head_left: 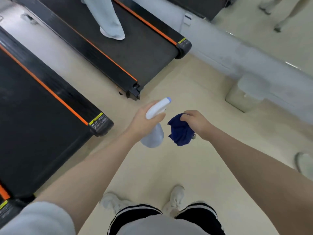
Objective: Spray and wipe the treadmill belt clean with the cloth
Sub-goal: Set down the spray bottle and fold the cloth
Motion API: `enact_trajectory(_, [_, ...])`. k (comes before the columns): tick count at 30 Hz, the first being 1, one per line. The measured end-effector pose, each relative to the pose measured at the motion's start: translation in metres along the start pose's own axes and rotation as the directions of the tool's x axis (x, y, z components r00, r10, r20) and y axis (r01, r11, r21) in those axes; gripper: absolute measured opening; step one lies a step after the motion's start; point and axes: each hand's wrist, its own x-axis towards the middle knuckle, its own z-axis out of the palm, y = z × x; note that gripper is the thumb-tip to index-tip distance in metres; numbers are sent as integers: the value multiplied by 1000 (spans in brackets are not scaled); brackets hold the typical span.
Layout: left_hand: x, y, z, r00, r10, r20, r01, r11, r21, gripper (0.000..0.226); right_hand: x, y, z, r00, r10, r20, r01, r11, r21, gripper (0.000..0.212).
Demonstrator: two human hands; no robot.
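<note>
Your left hand [144, 121] grips the spray bottle [153, 131], your right hand [194, 122] bunches the cloth [180, 131], over open floor [169, 163] beside the treadmill belt [30, 119] edge at left.

Bright, even overhead light leaves only faint shadows on the floor [149, 167], glare streaks the grey wall ledge [237, 53] beyond it, edges bow with wide-angle distortion, and everything looks slightly soft.

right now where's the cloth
In the head view the cloth is bunched in the right hand, over the floor, just right of the spray bottle held by the left hand.
</note>
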Motion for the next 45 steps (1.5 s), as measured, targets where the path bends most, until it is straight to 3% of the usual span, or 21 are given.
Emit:
enact_trajectory(6, [66,41,98,998,35,47,-35,999,-2,30,14,18,-116,998,45,-52,-37,989,141,22])
enact_trajectory(14, [212,85,192,972,46,231,-55,998,32,29,93,37,-232,969,103,-226,-81,991,104,21])
enact_trajectory(19, [309,128,247,907,60,417,-94,994,61,35,131,27,-321,931,217,-292,-117,939,324,16])
enact_trajectory(25, [401,165,327,846,18,533,-118,981,155,33,171,39,-421,910,243,-336,-64,883,465,28])
enact_trajectory(30, [464,176,417,869,-1,495,-89,983,159,25,217,85,-526,858,267,-439,-98,923,371,18])
enact_trajectory(35, [537,162,531,919,-66,389,24,993,111,34,271,137,-634,917,290,-274,-152,889,431,12])
enact_trajectory(38, [581,136,600,919,-92,384,68,995,74,30,312,181,-688,912,308,-272,-207,916,344,21])
enact_trajectory(42, [643,84,678,932,-99,348,101,995,14,33,376,251,-734,891,403,-208,-280,851,444,8])
enact_trajectory(45, [693,35,727,942,-101,320,103,995,9,33,428,312,-749,893,408,-192,-291,846,446,21])
